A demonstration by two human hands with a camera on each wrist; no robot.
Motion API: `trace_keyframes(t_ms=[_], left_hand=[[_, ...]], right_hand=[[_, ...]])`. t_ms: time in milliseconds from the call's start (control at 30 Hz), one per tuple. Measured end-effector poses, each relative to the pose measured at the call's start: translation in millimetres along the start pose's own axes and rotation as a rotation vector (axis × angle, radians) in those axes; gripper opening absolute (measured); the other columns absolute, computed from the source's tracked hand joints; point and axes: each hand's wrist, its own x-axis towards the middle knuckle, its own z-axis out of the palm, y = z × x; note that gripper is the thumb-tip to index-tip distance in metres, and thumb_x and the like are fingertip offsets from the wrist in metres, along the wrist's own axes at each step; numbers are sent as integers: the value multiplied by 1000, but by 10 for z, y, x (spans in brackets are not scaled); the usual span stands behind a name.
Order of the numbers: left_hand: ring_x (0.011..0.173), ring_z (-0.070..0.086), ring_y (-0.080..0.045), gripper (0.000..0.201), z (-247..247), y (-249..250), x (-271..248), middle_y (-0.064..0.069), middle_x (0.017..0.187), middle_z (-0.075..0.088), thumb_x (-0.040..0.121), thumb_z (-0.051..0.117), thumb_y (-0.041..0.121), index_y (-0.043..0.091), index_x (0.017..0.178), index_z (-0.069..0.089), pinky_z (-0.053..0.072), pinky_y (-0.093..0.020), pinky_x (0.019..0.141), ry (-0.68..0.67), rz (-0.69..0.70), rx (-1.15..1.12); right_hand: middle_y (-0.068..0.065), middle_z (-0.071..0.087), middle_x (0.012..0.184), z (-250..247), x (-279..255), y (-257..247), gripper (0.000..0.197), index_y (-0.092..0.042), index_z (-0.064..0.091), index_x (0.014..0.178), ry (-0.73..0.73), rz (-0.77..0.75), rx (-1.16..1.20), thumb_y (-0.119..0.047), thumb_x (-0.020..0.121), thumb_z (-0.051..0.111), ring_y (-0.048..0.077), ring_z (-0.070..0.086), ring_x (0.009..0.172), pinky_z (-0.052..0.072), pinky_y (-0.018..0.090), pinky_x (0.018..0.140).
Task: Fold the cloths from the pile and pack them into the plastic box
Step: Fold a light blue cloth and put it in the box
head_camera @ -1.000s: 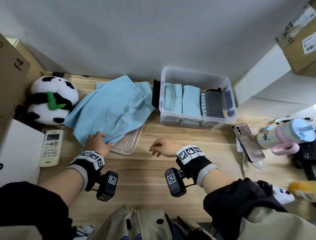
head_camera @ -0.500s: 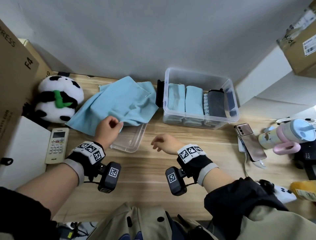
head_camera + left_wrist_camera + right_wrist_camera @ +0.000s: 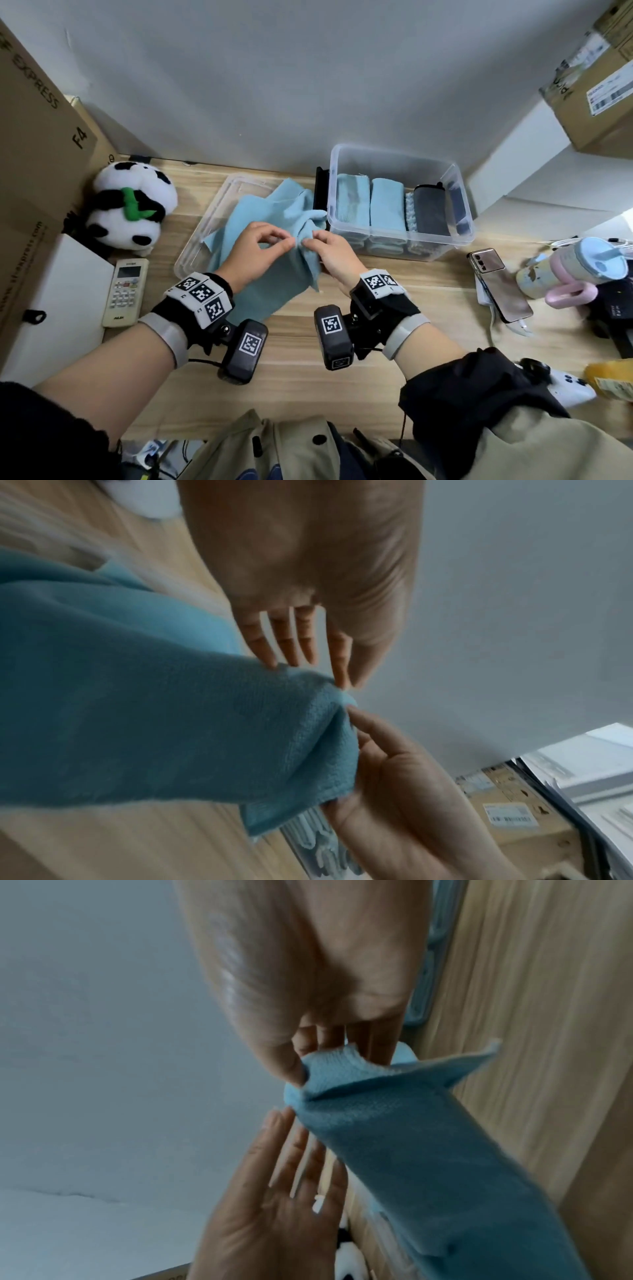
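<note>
A light blue cloth (image 3: 267, 284) is lifted at one bunched corner between the clear lid (image 3: 195, 246) and the plastic box (image 3: 411, 238). My left hand (image 3: 291, 244) pinches that corner with thumb and index finger. My right hand (image 3: 308, 242) pinches it right beside the left. In the left wrist view the cloth (image 3: 171, 710) rises to the left hand (image 3: 344, 681). The right wrist view shows my right hand (image 3: 304, 1064) clamping the cloth (image 3: 411, 1137). The box holds folded blue cloths (image 3: 385, 202) and a dark one (image 3: 430, 209).
A toy panda (image 3: 130, 205), a remote (image 3: 125, 291), a white box (image 3: 58, 301) and a cardboard box (image 3: 34, 154) line the left side. At right lie a phone (image 3: 500, 284), a pastel cup (image 3: 575, 267) and a game controller (image 3: 568, 390).
My left hand has pulled the blue cloth off the pile towards the middle and lifted its corner. My right hand has come up from the table and taken hold of the same corner.
</note>
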Motion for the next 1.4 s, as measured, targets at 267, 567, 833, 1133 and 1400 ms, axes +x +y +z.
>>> trace_keyframes(t_ms=[267, 567, 833, 1133, 1400], left_hand=[[66, 57, -13, 14, 24, -61, -40, -1, 76, 58, 87, 60, 2, 14, 79, 57, 53, -15, 52, 33, -143, -127], [108, 53, -27, 6, -464, 171, 309, -21, 119, 54, 97, 36, 11, 14, 101, 33, 37, -23, 88, 689, -25, -135], [108, 50, -23, 9, -379, 367, 455, -19, 122, 49, 97, 31, 8, 12, 105, 31, 33, -3, 76, 784, 18, -197], [121, 44, -13, 49, 174, 298, 140, 2, 124, 43, 79, 55, 1, 22, 123, 45, 40, -37, 105, 15, 100, -8], [92, 58, 0, 29, 925, 549, -264, -1, 103, 61, 83, 61, -1, 18, 105, 58, 47, -18, 85, -421, 226, -4]], right_hand=[[14, 61, 105, -179, -182, 48, 14, -12, 61, 92, 27, -30, 155, -8, 94, 48, 23, 55, 99, 41, 38, 96], [9, 67, 99, -725, -525, -301, 17, -11, 67, 93, 324, -205, 281, -27, 87, 62, 21, 59, 99, 45, 37, 94], [-1, 59, 79, -1122, -901, -499, 4, -14, 61, 85, 368, -343, 51, -15, 85, 65, 3, 54, 68, 44, 17, 65], [7, 58, 90, -1193, -1018, -356, 12, -16, 59, 87, 366, -223, 107, -25, 80, 64, 18, 53, 86, 41, 35, 80], [6, 57, 88, -1245, -993, -232, 11, -15, 55, 85, 422, -186, 136, -22, 87, 62, 18, 53, 84, 42, 34, 76]])
